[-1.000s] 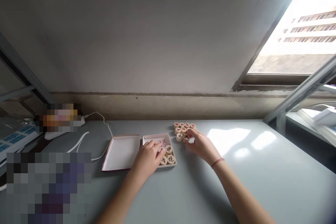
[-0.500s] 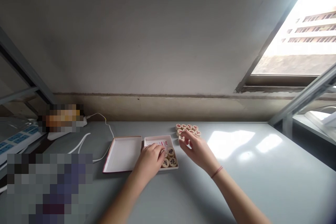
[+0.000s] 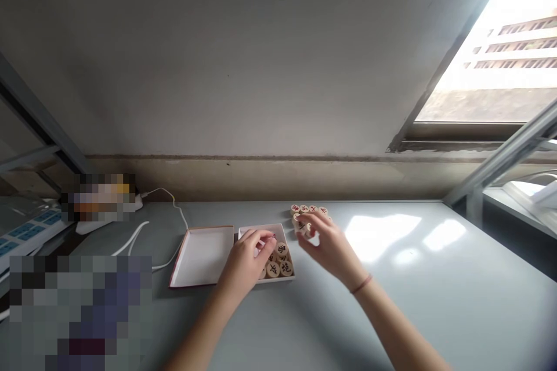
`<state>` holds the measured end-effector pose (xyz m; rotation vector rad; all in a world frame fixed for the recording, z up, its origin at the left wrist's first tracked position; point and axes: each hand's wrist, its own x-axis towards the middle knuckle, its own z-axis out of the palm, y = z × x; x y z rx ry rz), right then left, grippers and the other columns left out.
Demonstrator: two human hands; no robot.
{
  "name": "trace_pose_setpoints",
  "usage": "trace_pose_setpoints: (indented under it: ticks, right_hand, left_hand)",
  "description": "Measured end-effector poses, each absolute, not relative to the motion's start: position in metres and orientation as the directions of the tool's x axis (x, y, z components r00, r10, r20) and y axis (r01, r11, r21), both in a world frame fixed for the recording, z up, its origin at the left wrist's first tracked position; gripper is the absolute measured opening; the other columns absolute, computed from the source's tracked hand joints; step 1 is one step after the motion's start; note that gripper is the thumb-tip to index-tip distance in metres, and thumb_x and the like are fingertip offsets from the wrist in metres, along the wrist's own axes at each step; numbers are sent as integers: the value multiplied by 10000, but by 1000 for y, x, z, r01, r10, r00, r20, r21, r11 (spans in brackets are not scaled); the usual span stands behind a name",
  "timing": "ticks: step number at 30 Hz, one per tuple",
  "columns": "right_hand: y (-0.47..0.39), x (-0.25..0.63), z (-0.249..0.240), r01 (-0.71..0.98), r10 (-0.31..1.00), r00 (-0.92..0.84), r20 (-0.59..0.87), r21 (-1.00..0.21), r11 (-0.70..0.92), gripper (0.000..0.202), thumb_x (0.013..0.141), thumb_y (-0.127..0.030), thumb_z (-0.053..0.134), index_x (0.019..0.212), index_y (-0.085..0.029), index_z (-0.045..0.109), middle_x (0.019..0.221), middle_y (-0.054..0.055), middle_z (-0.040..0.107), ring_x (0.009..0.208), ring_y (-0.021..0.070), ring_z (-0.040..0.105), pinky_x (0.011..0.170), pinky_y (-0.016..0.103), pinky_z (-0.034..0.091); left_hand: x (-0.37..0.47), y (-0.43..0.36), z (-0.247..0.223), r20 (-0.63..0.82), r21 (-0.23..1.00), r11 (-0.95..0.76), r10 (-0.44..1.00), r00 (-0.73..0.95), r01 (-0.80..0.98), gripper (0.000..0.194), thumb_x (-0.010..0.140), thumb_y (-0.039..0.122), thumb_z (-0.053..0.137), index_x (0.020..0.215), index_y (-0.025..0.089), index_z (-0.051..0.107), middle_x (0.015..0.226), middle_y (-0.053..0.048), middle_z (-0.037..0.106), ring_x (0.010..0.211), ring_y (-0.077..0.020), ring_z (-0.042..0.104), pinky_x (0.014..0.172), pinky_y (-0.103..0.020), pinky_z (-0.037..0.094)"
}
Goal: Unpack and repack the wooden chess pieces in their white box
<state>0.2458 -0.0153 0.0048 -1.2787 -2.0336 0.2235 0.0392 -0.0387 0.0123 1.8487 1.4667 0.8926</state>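
Our left hand (image 3: 244, 258) is over the open white box (image 3: 274, 228), with its fingers bent and the thumb near their tips. We cannot tell if they pinch anything. Round pieces with black signs (image 3: 272, 270) sit in the box, just under those fingers and to the right of them. A flat tray (image 3: 204, 255), which looks like the lid, lies open to the left of them.

Our right hand (image 3: 328, 246) makes a round C shape, with the thumb and fingers a bit apart. A pale piece (image 3: 308, 231) shows at the gap, right by the tips. We cannot tell if they hold it or if it only sits behind them. More round pieces with red signs (image 3: 314, 209) are close together on the grey worktop (image 3: 435, 278), just past those fingers.

The pieces look like wood, so we think each one is light and hard. It should not squash when we pinch it, and it should not break easily. The sides look smooth and curved, so a piece may slip or roll if we hold it badly. A good hold is the thumb on one side and a finger on the other, across the round edge. Where pieces crowd together, we may only fit our fingertips near the top.
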Motion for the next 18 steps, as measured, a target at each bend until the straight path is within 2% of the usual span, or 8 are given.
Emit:
trace_pose_setpoints:
  ticks: [4,7,9,12,18]
  right_hand:
    - [-3,287,4,875,951,-104,290,-429,226,224,744,-209,549,963,-220,598,951,50,634,606,127,569,573,262,455]
    - [0,299,-1,909,981,-102,167,-384,160,159,718,-204,556,872,-227,588,874,22,652,612,134,568,565,249,428]
    - [0,298,-3,912,988,-109,111,-385,144,75,737,-220,550,800,-225,589,845,17,658,617,135,568,577,245,423]
    - [-1,294,-3,899,990,-114,85,-414,139,73,756,-244,554,787,-225,617,847,21,665,615,135,570,591,247,425]
    - [-4,283,5,916,974,-53,221,-378,136,144,815,-288,511,854,-229,637,766,19,631,571,135,546,539,245,392]
  left_hand:
    - [34,-38,12,132,475,-198,979,153,857,279,909,262,413,869,228,687,954,-52,678,947,-226,595,829,-360,416]
    - [36,-39,10,73,358,-176,984,161,917,299,909,252,418,810,232,700,918,-44,691,939,-229,584,786,-354,388]
    - [38,-40,9,65,327,-189,982,178,926,300,906,261,428,790,234,703,902,-42,695,926,-226,580,774,-351,371]
    - [40,-41,6,74,319,-196,981,182,927,296,893,265,444,749,233,701,875,-43,696,906,-225,579,782,-363,348]
    - [41,-41,-2,133,385,-204,977,164,900,223,864,267,481,755,224,671,865,-31,702,898,-216,580,817,-365,327]
